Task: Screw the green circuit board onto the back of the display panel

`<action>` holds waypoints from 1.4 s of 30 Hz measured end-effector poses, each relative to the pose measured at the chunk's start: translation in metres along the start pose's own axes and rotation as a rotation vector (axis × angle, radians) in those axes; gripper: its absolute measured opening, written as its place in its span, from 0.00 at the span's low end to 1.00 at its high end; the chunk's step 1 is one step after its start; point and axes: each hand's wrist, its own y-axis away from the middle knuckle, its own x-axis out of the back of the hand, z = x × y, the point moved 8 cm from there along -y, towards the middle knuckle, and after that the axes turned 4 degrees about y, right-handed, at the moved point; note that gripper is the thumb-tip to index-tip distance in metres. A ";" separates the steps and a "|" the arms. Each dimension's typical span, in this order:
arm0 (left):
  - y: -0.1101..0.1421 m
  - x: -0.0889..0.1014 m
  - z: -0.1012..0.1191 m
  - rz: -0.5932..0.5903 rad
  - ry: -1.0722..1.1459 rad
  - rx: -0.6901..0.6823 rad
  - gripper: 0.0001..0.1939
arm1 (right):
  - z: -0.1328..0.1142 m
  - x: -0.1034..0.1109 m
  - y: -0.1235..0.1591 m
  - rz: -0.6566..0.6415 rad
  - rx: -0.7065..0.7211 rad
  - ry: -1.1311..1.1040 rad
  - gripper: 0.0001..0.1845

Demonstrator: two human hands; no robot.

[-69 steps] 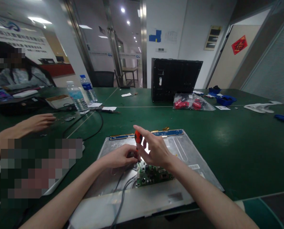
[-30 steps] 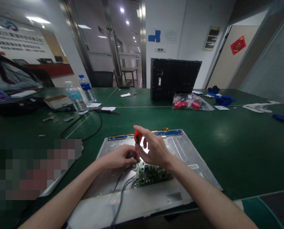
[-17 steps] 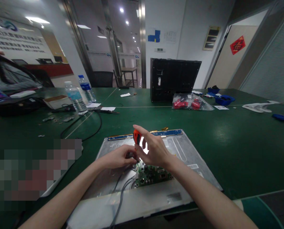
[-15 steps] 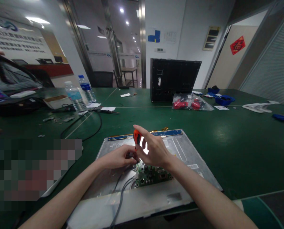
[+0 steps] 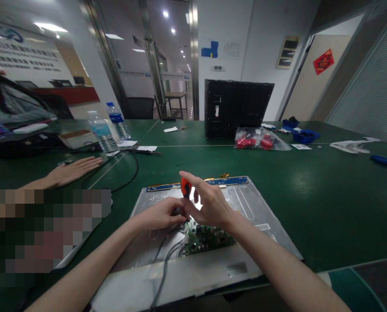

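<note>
My right hand grips a screwdriver with an orange and black handle, its index finger resting over the handle's top. The shaft points down at the upper left corner of a green circuit board. Beside the shaft, my left hand has its fingers pinched together near that corner; what they hold, if anything, is hidden. The board sits on the back of a flat metal display panel. Dark cables run from the board's left side toward the panel's near edge. A blue strip board lines the far edge.
At left, another person's hand lies flat on the green table. Two water bottles and a black cable are behind it. Farther back stand a black monitor housing, a plastic bag with red items and blue pieces.
The other person's hand has reached in from the left onto the table. My screwdriver's handle has shifted very slightly left; both my hands stay almost in place.
</note>
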 end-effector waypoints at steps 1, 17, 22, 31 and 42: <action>-0.001 -0.001 -0.001 -0.009 0.012 -0.005 0.08 | 0.000 0.000 0.000 -0.007 0.000 -0.001 0.31; -0.001 -0.001 0.000 -0.015 -0.002 0.006 0.08 | 0.000 0.003 -0.001 0.049 0.001 -0.008 0.26; 0.000 -0.002 -0.001 -0.025 0.020 -0.010 0.08 | 0.000 0.005 -0.001 0.055 -0.018 -0.019 0.27; -0.002 -0.002 -0.003 -0.025 0.010 0.035 0.07 | 0.005 0.004 0.001 0.127 -0.018 0.021 0.21; -0.001 -0.003 -0.003 -0.011 0.048 0.001 0.08 | 0.002 0.005 0.000 0.102 -0.046 -0.019 0.22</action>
